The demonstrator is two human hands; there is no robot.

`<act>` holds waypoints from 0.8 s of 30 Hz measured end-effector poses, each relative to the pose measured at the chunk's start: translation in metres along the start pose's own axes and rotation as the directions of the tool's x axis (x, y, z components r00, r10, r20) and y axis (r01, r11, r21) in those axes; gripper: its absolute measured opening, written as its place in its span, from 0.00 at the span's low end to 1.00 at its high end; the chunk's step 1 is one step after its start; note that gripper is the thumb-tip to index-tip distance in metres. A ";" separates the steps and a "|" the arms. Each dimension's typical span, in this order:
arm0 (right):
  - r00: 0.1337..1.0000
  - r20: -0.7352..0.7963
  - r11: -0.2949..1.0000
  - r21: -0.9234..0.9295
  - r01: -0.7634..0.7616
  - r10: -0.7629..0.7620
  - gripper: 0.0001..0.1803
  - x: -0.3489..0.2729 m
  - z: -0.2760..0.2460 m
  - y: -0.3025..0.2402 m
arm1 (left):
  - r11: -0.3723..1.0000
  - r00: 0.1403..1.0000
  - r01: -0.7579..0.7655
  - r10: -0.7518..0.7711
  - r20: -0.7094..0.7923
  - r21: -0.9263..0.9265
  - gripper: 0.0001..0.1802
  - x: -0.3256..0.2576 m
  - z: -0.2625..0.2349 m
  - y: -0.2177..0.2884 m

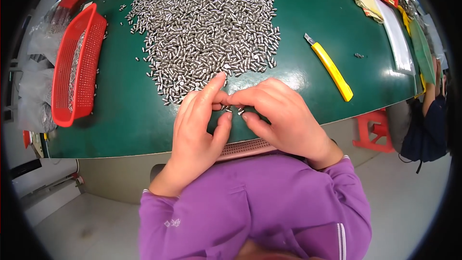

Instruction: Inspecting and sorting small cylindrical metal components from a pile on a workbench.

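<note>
A wide heap of small silver metal fasteners (211, 29), short cylinders with some flat round heads showing, covers the middle of the green table (303, 14). At the heap's near edge my two hands meet fingertip to fingertip. My left hand (197, 120) is curled, thumb and fingers closing around a few fasteners (226, 109), its index finger stretched toward the heap. My right hand (284, 115) pinches a fastener (240, 111) between thumb and fingers. Fingers partly cover the pieces, so their exact number is hidden.
A yellow utility knife (332, 72), blade out, lies to the right. On the left stands a red perforated basket (91, 67) with more metal pieces. Under the table's front edge sits a pinkish basket (245, 149). A red stool (373, 130) and another person's arm (429, 89) appear at right.
</note>
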State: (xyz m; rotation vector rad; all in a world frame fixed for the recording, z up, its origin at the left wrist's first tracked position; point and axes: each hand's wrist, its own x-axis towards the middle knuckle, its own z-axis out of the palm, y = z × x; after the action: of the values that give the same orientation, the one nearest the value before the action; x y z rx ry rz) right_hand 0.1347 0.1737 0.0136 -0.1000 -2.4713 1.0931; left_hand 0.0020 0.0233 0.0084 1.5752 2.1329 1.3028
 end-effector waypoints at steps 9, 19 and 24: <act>1.000 -0.013 0.999 0.045 0.003 -0.002 0.22 0.002 0.002 -0.003 | 0.999 0.999 -0.031 0.030 0.017 0.032 0.42 -0.001 -0.001 0.001; 0.995 -0.038 0.993 -0.062 -0.097 0.095 0.27 -0.011 0.003 -0.012 | 0.996 0.996 -0.080 0.079 0.029 0.034 0.42 -0.001 0.000 -0.002; 0.999 -0.013 0.997 -0.055 -0.053 0.053 0.28 -0.009 0.008 -0.010 | 0.997 0.996 -0.073 0.073 0.059 -0.013 0.43 -0.001 -0.003 -0.002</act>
State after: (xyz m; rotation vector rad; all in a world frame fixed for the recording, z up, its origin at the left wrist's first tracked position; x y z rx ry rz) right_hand 0.1400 0.1588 0.0129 -0.1894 -2.5015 1.0433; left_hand -0.0005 0.0212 0.0085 1.6808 2.0474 1.2698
